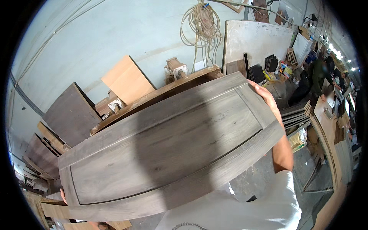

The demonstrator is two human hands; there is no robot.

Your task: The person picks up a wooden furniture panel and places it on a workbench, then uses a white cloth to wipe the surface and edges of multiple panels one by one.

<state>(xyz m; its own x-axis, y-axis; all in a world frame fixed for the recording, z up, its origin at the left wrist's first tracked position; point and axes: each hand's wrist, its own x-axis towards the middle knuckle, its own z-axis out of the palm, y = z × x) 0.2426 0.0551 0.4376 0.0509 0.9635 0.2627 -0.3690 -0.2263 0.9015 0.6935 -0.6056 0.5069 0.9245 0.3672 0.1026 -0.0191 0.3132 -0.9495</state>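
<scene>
A long grey wood-grain cabinet door (pixel 168 145), with a raised frame around a recessed centre, spans most of the view. It is held up in front of my body, tilted with its right end higher. My right hand (pixel 265 96) grips its right end, the fingers along the edge and partly hidden behind it. At the opposite end only a few fingers of my left hand (pixel 63 195) show at the edge; the door covers the rest. A dark shadow falls across the door's middle.
Behind the door runs a long wooden beam (pixel 157 96) with metal clamp parts (pixel 179 69). Boards (pixel 128 80) lean against the wall, where a coiled hose (pixel 201 27) hangs. At right are stacked dark panels (pixel 297 117), a workbench (pixel 326 122) and another person (pixel 318 78).
</scene>
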